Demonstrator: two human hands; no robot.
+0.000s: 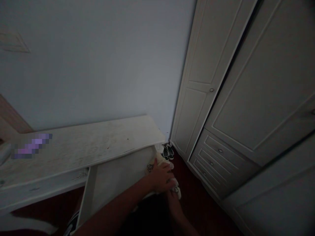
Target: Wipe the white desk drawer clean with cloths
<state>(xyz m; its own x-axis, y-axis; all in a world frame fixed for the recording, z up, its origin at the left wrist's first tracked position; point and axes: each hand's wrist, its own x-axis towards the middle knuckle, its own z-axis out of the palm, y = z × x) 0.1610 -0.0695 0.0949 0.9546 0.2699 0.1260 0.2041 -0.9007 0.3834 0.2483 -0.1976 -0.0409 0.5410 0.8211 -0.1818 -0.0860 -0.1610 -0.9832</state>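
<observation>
Left forearm slants forward; left hand lies just beside right hand.

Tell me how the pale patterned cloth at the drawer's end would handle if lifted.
The pale patterned cloth would probably flop, since it looks bunched and crumpled under the left hand. It is likely light, appearing to be soft fabric. Its uneven, rumpled shape also makes rolling unlikely.

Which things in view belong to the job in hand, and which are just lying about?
In use:
cloth, left hand on it, right hand at its edge
pulled-out drawer

Lying about:
dark shoes
blurred purple thing on the desk
</observation>
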